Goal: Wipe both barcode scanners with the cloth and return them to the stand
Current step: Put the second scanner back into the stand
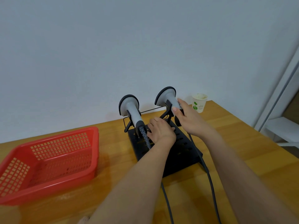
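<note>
Right hand grips the right grey plastic barcode scanner on the black metal stand; left hand rests flat-fingered on the base (no cloth visible); likely seating or lifting; next needs the cloth.

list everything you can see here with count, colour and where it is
barcode scanners: 2, grey with black trim, on the stand, left scanner and right scanner
stand: 1, black, mid-table
cables: 2, dark grey, trailing from the scanners toward the camera
basket: 1, red, left on the table
paper cup: 1, white with green print, right of the scanners
table: 1, yellowish wood
wall: 1, pale grey, behind the table
cloth: none in view
left hand: resting on the stand
right hand: holding the right scanner's handle
</note>
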`<state>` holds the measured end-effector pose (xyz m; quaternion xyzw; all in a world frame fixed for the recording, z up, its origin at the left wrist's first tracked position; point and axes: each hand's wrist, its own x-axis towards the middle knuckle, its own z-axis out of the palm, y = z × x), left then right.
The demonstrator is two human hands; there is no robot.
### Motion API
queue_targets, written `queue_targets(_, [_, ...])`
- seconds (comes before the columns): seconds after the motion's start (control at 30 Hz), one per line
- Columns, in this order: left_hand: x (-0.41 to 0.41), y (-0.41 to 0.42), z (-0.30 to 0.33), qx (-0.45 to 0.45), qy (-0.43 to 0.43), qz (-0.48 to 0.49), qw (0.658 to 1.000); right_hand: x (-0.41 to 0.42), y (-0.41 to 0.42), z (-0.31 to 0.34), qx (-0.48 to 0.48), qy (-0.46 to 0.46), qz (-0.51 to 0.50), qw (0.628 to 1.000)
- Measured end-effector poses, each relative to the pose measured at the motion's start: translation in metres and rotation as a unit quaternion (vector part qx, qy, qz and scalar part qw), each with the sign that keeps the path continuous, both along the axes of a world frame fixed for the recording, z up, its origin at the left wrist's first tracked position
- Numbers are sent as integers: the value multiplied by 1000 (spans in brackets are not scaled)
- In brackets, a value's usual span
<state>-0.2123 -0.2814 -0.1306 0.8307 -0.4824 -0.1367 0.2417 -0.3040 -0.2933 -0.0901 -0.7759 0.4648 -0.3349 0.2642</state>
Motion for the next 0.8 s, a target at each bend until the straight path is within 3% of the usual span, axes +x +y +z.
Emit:
queue_targets(0.23, [3,17,27,12,32,-46,998,-4,8,8,27,59,-15,998])
queue_targets(0.5, [13,55,65,-26,41,-139,989,3,27,25,-25,138,-63,988])
queue_targets(0.7, [30,91,89,-80,52,-154,983,15,56,41,-39,158,-83,983])
queue_targets(0.8, [44,108,94,-98,107,-149,978,21,72,48,-41,139,-92,985])
